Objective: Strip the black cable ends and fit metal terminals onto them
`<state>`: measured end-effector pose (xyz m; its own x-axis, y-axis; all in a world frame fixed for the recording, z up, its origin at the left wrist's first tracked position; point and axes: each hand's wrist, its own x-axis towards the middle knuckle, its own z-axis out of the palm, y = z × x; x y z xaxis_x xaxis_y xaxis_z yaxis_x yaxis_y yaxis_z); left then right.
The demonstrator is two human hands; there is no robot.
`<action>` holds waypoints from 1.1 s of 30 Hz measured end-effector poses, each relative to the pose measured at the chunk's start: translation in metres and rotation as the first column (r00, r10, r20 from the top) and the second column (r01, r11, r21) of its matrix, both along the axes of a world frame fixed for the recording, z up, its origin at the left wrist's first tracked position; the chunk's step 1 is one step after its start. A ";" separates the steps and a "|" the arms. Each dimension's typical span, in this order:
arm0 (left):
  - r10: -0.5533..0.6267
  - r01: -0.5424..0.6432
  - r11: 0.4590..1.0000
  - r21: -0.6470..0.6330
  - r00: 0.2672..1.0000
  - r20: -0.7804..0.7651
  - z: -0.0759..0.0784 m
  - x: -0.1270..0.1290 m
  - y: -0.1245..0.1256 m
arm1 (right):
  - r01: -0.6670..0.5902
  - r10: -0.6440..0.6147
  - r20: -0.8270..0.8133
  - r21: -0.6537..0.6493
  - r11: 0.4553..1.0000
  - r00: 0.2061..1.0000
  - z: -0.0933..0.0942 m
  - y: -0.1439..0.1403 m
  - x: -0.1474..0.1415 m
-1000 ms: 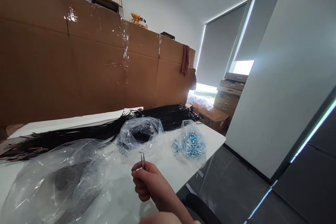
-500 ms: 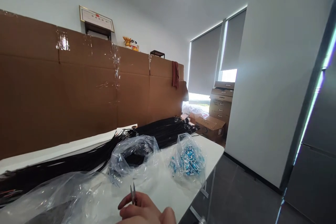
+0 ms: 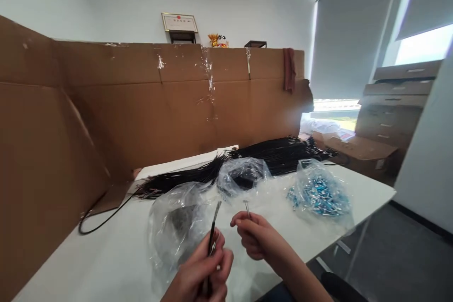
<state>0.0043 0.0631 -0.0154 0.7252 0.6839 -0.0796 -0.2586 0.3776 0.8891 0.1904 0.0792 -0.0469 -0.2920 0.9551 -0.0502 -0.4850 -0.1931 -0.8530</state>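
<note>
My left hand [image 3: 201,269] is closed around a black cable [image 3: 213,233], which stands nearly upright with a bare silvery end at the top. A small whitish bit shows between the same fingers, too small to name. Just to the right, my right hand [image 3: 258,236] pinches a slim pair of metal tweezers [image 3: 247,206], their tips pointing up. A small gap separates the tweezers from the cable end. Behind the hands lie a clear plastic bag [image 3: 244,174] with dark contents and another clear bag [image 3: 320,193] full of small blue and silver pieces.
A long bundle of black cables [image 3: 276,153] stretches across the back of the white table [image 3: 106,255]. Another clear bag [image 3: 177,217] lies left of my hands. Cardboard panels [image 3: 141,108] wall off the back and left. Boxes [image 3: 392,108] are stacked by the window.
The view has swung left, so the table's things appear further right. My left hand and the black cable have come into view; the tweezers remain in my right hand.
</note>
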 end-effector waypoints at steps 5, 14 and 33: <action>0.049 -0.043 0.998 -0.048 0.988 0.148 -0.011 -0.003 0.009 | 0.026 -0.042 0.127 0.123 0.992 0.991 0.020 -0.004 -0.028; 0.176 -0.137 0.976 -0.169 0.955 0.239 -0.036 -0.010 -0.007 | 0.121 -0.203 0.349 0.243 0.963 0.915 0.030 0.027 -0.057; 0.343 -0.327 0.932 -0.156 0.936 0.085 -0.029 -0.004 -0.030 | 0.138 -0.265 0.401 0.320 0.938 0.877 0.026 0.027 -0.060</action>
<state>0.0004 0.0336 -0.0448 0.4653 0.8765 -0.1235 -0.4832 0.3684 0.7942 0.1302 0.1063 -0.0212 -0.1016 0.9842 0.1451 -0.0589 0.1396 -0.9885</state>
